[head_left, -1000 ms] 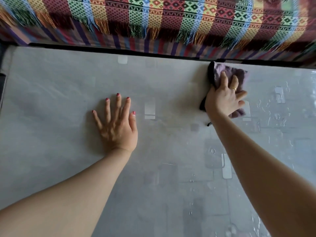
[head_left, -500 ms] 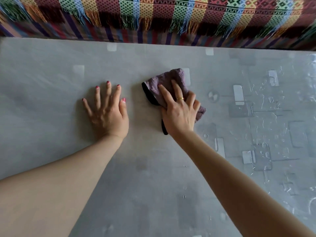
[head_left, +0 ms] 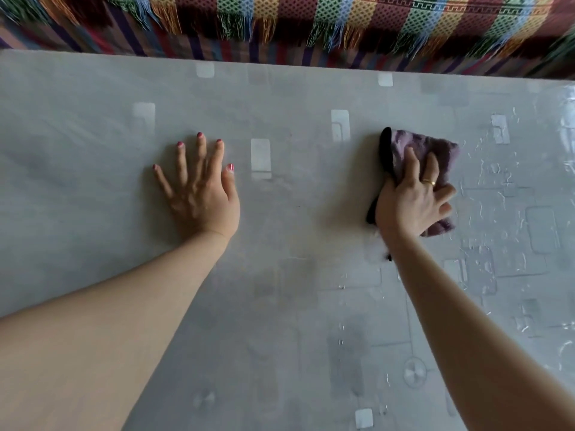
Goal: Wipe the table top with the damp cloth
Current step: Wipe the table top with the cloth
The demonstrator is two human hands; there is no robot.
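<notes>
A grey table top (head_left: 295, 306) with pale square patterns fills the view. My right hand (head_left: 410, 200) presses a folded purple cloth (head_left: 435, 150) with a black edge flat on the table, right of centre. The fingers lie spread over the cloth and a gold ring shows on one. My left hand (head_left: 202, 188) rests flat on the table at left of centre, fingers spread, holding nothing. Wet streaks and droplets (head_left: 510, 213) shine on the table to the right of the cloth.
A colourful woven blanket with fringes (head_left: 311, 23) hangs along the table's far edge. The left part of the table looks matte, the right part glossy and wet.
My right hand has slid the cloth to the right again, away from my left hand, after sweeping left half a second ago. My left hand stays flat in place.
</notes>
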